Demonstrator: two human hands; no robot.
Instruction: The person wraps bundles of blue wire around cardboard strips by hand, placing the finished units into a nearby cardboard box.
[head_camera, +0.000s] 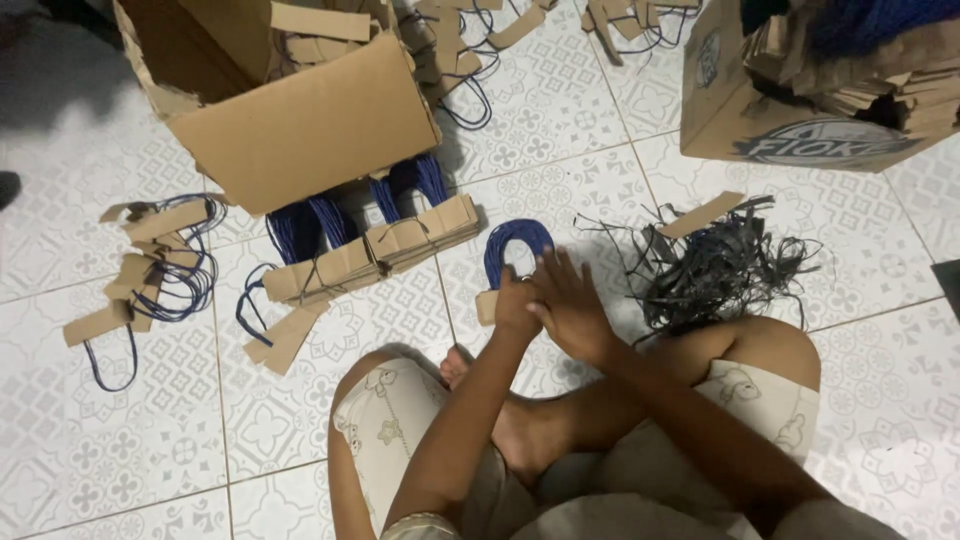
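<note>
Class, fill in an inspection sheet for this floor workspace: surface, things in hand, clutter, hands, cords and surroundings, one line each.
Surface: white patterned tile floor.
Things in hand: bundle of blue cord loops on card strips, held upright on the floor.
Clutter: tied card-strip bundles; loose strips with blue loops; black strand tangle.
Hands: left hand grips the bundle's side; right hand presses on it, fingers spread.
Cords: blue loops only; no electrical cables seen.
Surroundings: open cardboard box behind; second box of card pieces at top right.
</note>
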